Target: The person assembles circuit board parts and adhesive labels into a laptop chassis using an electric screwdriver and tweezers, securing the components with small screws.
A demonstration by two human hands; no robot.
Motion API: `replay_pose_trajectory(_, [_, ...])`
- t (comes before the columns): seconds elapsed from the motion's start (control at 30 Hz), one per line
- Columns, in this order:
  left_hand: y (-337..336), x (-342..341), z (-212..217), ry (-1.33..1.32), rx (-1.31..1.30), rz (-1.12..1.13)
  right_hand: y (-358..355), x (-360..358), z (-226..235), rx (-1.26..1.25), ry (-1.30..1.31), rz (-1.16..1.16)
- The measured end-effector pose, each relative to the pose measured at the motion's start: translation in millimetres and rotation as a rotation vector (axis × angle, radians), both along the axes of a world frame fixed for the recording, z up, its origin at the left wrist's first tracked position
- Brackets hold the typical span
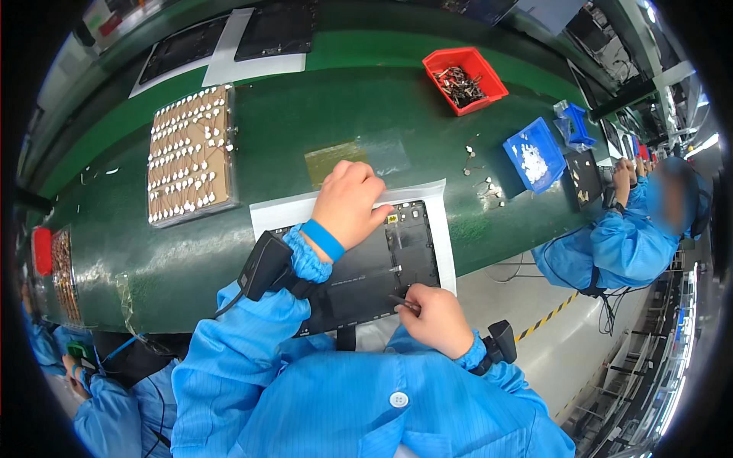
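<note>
A black flat device housing, perhaps a tablet or laptop shell, lies before me on a white sheet. Small parts and a yellow label sit along its right side. My left hand is over the housing's far edge, its fingers curled and the thumb pointing right; whatever they pinch is hidden. A blue band circles that wrist. Over the housing's near right part, my right hand is closed on dark slim tweezers, their tips pointing left just above the black surface.
Left stands a tray of wired white parts. Beyond are a red bin of small parts and a blue bin of white pieces. Loose parts lie near the blue bin. Co-workers sit at right and lower left.
</note>
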State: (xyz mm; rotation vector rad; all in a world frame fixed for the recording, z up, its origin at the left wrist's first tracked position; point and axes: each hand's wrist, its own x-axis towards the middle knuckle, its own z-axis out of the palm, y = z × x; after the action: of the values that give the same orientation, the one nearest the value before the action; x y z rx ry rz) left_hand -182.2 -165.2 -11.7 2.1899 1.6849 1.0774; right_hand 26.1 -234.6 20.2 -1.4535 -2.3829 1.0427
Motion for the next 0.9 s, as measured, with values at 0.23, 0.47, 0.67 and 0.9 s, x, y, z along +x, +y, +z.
replay_pose_trajectory(0.23, [-4,2,-6,0.111,0.003,0.047,18,-1,4,0.019,-0.161,0.117])
replay_pose_trajectory(0.47, [-5,0,0,0.102,-0.063,0.048,153,-2,55,0.293,0.180,-0.001])
replay_pose_trajectory(0.67, [-3,1,2,0.067,-0.118,0.030,305,-18,47,0.684,-0.184,-0.030])
replay_pose_trajectory(0.9, [-2,0,4,0.036,-0.139,0.033,363,-44,42,0.683,-0.434,0.100])
